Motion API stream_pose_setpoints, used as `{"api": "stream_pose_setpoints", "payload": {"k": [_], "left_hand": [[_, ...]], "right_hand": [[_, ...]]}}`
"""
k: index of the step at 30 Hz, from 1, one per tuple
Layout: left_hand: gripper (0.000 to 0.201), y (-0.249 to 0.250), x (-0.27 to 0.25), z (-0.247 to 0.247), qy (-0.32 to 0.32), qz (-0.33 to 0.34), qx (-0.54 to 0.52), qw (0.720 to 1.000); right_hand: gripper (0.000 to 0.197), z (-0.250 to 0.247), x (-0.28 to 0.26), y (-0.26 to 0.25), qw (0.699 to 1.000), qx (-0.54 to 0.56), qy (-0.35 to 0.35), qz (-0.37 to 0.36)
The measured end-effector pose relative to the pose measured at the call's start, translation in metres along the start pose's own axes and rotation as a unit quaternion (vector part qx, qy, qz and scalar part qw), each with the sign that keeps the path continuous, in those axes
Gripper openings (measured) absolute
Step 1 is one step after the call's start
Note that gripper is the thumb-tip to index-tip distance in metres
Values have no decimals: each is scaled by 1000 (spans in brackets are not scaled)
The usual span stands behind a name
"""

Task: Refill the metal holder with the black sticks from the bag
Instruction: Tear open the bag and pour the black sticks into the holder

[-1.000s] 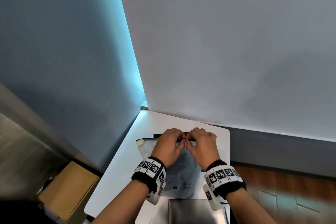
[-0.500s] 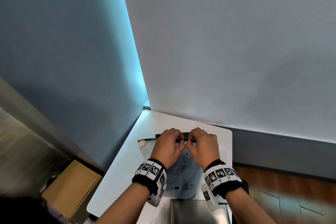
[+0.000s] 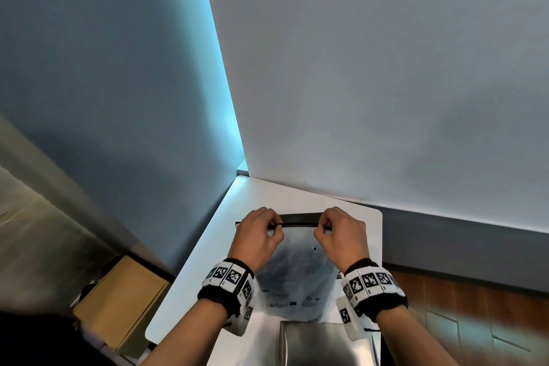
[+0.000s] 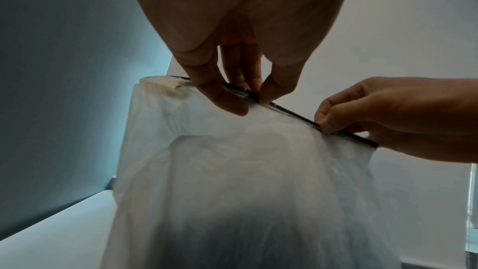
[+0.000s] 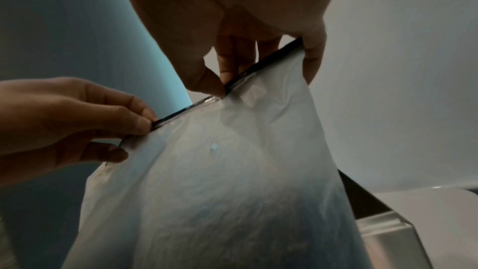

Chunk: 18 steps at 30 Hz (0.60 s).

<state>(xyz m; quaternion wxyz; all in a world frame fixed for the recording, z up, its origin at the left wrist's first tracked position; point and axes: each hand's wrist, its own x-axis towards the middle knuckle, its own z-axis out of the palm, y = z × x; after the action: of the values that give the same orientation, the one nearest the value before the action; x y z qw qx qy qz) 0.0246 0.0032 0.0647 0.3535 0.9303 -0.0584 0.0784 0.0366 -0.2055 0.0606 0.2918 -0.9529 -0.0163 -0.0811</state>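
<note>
Hands that were pinching together at the middle now sit apart along the bag's [image 3: 292,273] black top strip [image 3: 300,221]. From the head view, left hand [image 3: 257,239] and right hand [image 3: 341,239] each pinch that strip above the white table [image 3: 208,261]; the metal holder [image 3: 323,345] stands at the near edge. Left wrist view: thumb and fingertips [image 4: 230,101] clamp the strip, bag hanging below. Right wrist view: same pinch, holder's rim [image 5: 383,230] just beside the bag.
</note>
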Motion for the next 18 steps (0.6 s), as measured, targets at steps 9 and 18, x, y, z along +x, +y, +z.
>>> {"api": "stream_pose_setpoints", "payload": {"k": [9, 18], "left_hand": [[6, 0, -2, 0, -4, 23, -6, 1000], [8, -3, -3, 0, -8, 13, -18, 1000]], "right_hand": [[20, 19, -5, -33, 991, -79, -48, -99], [4, 34, 2, -50, 987, -35, -39, -153]]}}
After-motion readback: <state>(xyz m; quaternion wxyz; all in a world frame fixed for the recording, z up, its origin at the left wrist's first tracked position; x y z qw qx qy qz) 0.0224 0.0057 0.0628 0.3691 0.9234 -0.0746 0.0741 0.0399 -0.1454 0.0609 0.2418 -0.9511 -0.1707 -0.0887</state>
